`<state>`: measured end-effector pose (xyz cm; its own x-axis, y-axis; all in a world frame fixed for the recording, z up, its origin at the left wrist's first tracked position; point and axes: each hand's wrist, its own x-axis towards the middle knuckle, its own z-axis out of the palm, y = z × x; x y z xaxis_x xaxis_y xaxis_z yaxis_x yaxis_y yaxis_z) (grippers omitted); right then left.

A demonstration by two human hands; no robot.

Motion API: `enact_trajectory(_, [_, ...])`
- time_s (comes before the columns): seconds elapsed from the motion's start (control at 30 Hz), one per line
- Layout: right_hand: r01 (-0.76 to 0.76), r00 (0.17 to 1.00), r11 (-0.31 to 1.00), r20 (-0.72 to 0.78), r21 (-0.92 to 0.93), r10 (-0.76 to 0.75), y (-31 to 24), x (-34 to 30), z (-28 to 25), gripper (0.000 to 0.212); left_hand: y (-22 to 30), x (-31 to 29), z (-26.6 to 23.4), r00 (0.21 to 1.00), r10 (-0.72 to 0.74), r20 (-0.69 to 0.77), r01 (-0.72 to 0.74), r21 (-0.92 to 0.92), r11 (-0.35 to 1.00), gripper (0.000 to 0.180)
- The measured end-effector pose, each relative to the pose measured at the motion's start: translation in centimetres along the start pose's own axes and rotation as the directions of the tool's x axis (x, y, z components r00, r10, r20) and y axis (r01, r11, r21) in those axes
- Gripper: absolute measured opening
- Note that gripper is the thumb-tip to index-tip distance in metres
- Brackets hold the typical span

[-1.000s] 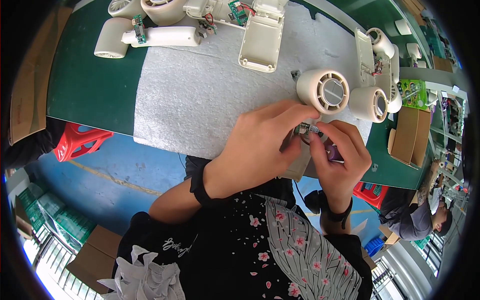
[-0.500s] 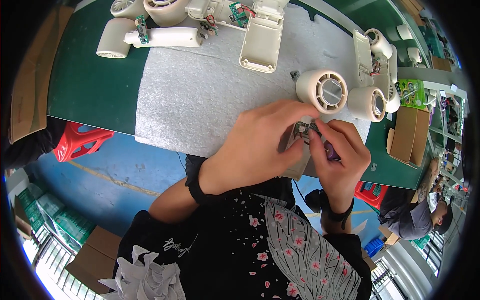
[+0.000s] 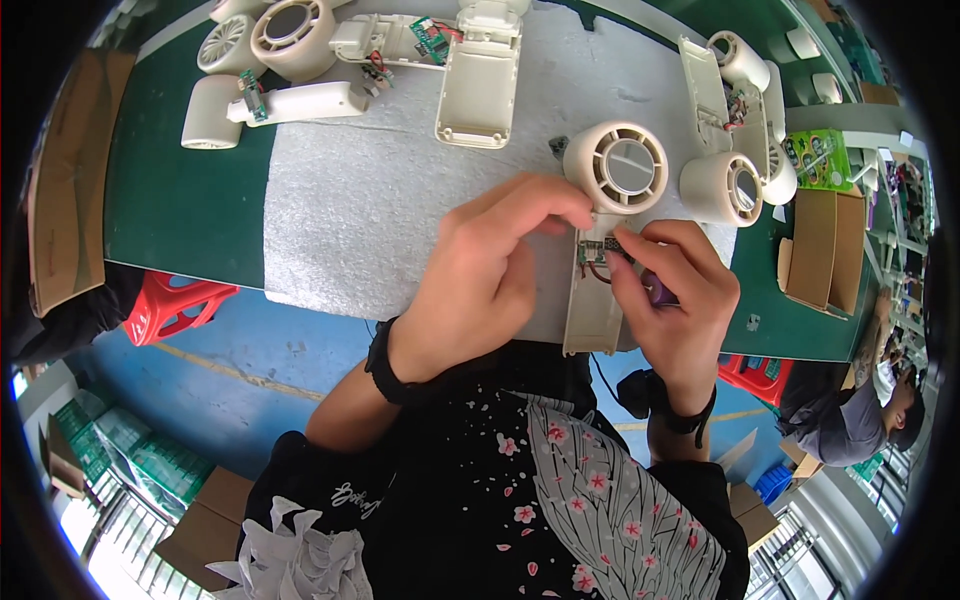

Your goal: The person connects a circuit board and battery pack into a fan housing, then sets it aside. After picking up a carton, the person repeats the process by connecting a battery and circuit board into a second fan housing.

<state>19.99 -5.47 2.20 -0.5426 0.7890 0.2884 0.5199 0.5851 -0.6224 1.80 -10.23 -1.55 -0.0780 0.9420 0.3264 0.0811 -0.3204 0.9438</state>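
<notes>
Two hands meet over one cream handheld fan (image 3: 612, 200) at the near right edge of the grey foam mat (image 3: 370, 200) on the green worktop (image 3: 170, 190). I see the fan lying with its round grilled head far from me and its open handle shell (image 3: 590, 310) pointing toward me, overhanging the mat's near edge.

The left hand (image 3: 490, 270) has its grip together: thumb and forefinger pinch at the junction of fan head and handle, touching the housing just beside the small green circuit board (image 3: 592, 250) seated in the handle. The right hand (image 3: 670, 290) holds a purple-handled tool (image 3: 660, 292) in its palm, fingers closed round it, while its fingertips press on the board's right side. I cannot tell the tool's tip; the fingers hide it.

A second cream fan head (image 3: 722, 188) stands just right of the worked unit, touching or nearly touching it. Further open fan shells (image 3: 482, 70) and fan heads (image 3: 290, 30) lie along the far edge of the mat. A brown cardboard box (image 3: 815, 250) sits on the right of the worktop. A red plastic stool (image 3: 175, 305) stands on the blue floor at the near left. Another person (image 3: 860, 420) is seated at the far right, apart from this station.
</notes>
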Motion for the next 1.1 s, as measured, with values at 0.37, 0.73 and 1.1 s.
enact_trajectory(0.37, [0.004, 0.999, 0.998, -0.038, 0.064, -0.002, 0.5, 0.0, 0.2, 0.022, 0.0, -1.0, -0.6, 0.993, -0.013, -0.115, 0.000, -0.107, 0.994, 0.021])
enact_trajectory(0.73, [-0.035, 0.999, 0.997, -0.014, 0.074, 0.036, 0.5, -0.1, 0.0, 0.023, 0.2, -1.1, -1.1, 0.997, 0.023, -0.079, -0.034, -0.130, 0.991, 0.020])
enact_trajectory(1.1, [-0.003, 0.999, 0.997, -0.045, 0.073, 0.006, 0.5, 0.1, 0.2, 0.022, 1.0, -1.3, -1.3, 0.991, -0.086, -0.099, 0.073, -0.127, 0.989, 0.020])
